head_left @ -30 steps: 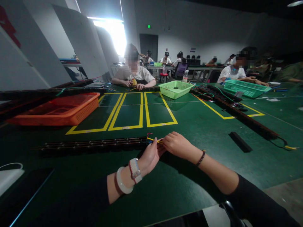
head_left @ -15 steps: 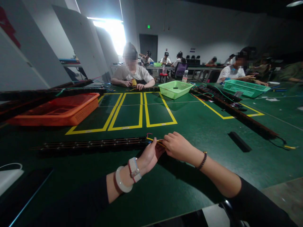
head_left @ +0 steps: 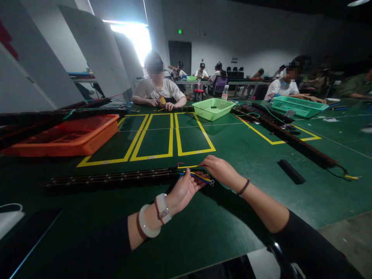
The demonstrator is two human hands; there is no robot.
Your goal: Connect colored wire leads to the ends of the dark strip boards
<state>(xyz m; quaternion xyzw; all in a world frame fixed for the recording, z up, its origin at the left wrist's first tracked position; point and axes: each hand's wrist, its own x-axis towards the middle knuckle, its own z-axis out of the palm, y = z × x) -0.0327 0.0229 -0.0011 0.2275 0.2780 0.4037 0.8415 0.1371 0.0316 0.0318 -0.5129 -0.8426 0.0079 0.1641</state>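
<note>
A long black strip with thin reddish lines along it [head_left: 116, 178] lies on the green table, and wires come out of its right end. My left hand [head_left: 183, 192] is palm up, its thumb pressed over a bundle of blue and yellow wires [head_left: 200, 178] that rests on its fingers. Metal ring terminals [head_left: 212, 182] show at the bundle's free end. Just above, my right hand [head_left: 220, 169] pinches a separate yellow wire [head_left: 188, 167] and holds it stretched from the strip's end. A short red wire [head_left: 180, 164] curls up there.
An orange basket [head_left: 87, 149] stands left, a light green basket [head_left: 213, 112] ahead and a teal basket [head_left: 299, 107] at right. A short black piece [head_left: 291, 171] and another long strip [head_left: 302, 145] lie to the right. A co-worker [head_left: 159, 91] sits opposite.
My right hand has moved up off the bundle, drawing one yellow wire apart from it. The blue wires and ring terminals now show on my left fingers, which have spread out flatter.
</note>
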